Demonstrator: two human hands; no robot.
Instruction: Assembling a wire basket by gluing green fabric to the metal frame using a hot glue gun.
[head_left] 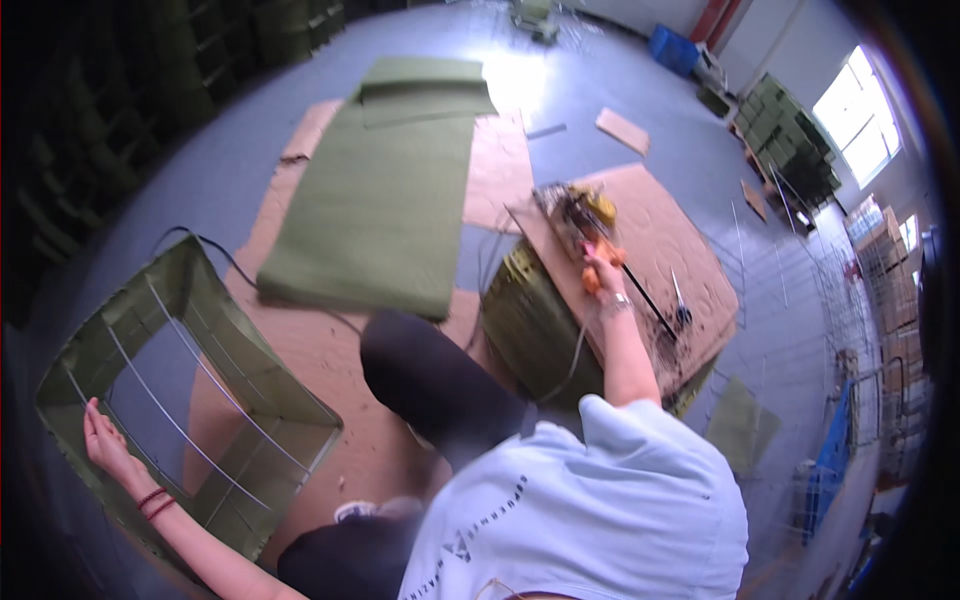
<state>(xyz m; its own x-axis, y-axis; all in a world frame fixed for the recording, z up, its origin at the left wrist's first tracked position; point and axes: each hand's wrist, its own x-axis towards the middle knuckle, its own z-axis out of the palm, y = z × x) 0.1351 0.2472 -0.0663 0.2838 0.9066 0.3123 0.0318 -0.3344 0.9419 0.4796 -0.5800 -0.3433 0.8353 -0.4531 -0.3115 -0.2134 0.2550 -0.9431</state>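
My left hand (112,448) pinches a wire at the near left side of an open box-shaped frame (275,370), made of metal wires and lined with green sheet. The frame lies tilted on the floor at the left. My right hand (606,280) is wrapped round an orange glue gun (604,250), from which a long black stick (650,302) points back. A cable hangs below that hand. The gun is above a cardboard-topped stand, beside a dark, smeared heap with a yellow piece (600,207). Fingers and blur hide part of the gun.
Scissors (681,300) lie on the cardboard top (650,215) of the green stand (530,320). Ahead, large green sheets (380,210) rest on floor cardboard (495,185). Green stacks (790,140) and wire racks (850,330) stand right. A dark cable (225,255) crosses behind the frame.
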